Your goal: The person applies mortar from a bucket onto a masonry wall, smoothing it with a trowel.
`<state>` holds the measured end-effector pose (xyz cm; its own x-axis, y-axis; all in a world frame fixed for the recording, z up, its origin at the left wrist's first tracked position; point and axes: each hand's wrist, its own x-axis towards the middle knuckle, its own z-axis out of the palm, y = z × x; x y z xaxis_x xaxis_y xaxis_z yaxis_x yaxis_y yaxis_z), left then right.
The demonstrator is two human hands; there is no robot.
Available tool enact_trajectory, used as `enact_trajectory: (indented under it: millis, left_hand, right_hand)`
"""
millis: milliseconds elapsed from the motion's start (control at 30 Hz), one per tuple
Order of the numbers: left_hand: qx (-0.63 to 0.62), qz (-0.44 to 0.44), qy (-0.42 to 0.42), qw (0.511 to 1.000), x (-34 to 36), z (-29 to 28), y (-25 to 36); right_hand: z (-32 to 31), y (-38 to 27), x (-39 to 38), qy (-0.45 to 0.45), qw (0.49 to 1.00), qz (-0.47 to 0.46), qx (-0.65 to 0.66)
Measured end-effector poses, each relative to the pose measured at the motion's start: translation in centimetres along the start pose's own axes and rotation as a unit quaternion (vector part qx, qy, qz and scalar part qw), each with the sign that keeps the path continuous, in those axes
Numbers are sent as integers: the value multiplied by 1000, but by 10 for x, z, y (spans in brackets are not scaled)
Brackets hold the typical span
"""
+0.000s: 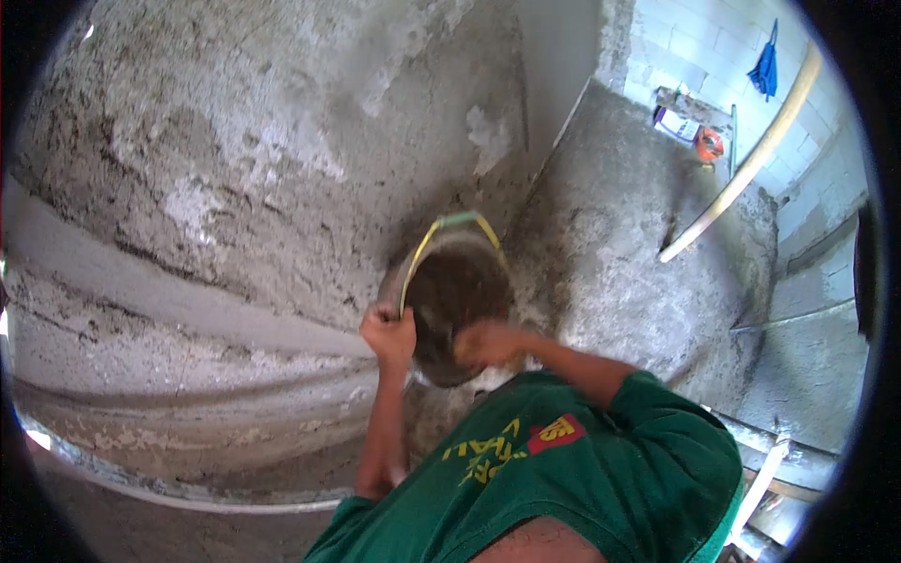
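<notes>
A round bucket (391,284) stands in front of me, with grey-brown wet mortar (452,293) inside it. Its yellow handle (424,246) is raised at the far side and has a green grip (458,219) at the top. My left hand (389,336) is closed on the bucket's left rim, near the lower end of the handle. Over the near right part of the mortar is my right hand (493,344), smeared by motion. Its fingers look curled around something yellowish, whose kind is hidden by the hand and the blur.
A rough plastered wall (253,178) rises on the left. Along the floor (619,235) to the right, a pale pole (751,164) leans at an angle. In the far corner are a white-and-purple bag (676,125) and an orange object (710,144). A blue cloth (765,70) hangs above them.
</notes>
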<state>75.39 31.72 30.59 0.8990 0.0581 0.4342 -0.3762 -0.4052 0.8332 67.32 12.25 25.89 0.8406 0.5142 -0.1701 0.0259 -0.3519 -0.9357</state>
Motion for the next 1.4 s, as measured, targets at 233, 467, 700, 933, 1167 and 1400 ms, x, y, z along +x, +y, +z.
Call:
enact_trajectory:
  millis: [233, 467, 700, 933, 1167, 1400]
  left_hand:
    - [-101, 99, -27, 990, 30, -7, 83]
    - [-102, 150, -58, 982, 26, -7, 75]
    - [-86, 189, -83, 975, 18, -21, 68]
    - [-63, 206, -114, 970, 22, -1, 105]
    - [-67, 20, 8, 998, 23, 24, 68]
    - [-1, -61, 155, 986, 19, 26, 4]
  right_hand:
    - [-2, -42, -2, 127, 924, 124, -338]
    - [-18, -30, 17, 305, 891, 160, -295]
    - [-76, -38, 1, -25, 950, 310, -10]
    - [-29, 8, -37, -94, 943, 142, 286]
    - [-13, 6, -11, -152, 881, 47, 445]
    - [-60, 11, -11, -138, 844, -6, 518]
